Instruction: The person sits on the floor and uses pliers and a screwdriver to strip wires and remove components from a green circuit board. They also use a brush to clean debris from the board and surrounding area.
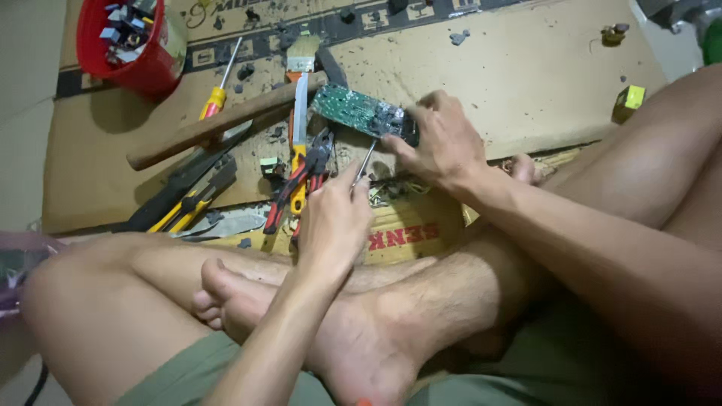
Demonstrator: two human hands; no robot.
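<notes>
A: Where is the circuit board (359, 111)?

B: On the cardboard sheet (526, 83), just right of the wooden handle (218, 124) and the putty knife (300, 105). Its long axis runs from upper left down to lower right.

A: Who has hold of it?

B: The right hand (440, 143) is closed over its lower right end, fingers pinching the edge. The far end of the board sticks out free toward the wooden handle.

A: And the other hand?

B: The left hand (333, 218) sits below the board, wrapped around a thin screwdriver (366, 160). The shaft points up and right, its tip at the board's lower edge, just beside the right hand's fingertips.

A: Anything else close by?

B: Red pliers (301, 180) lie left of the left hand, a yellow screwdriver (218, 90) above the wooden handle, and a red bucket (139, 41) of small parts beyond that.
</notes>
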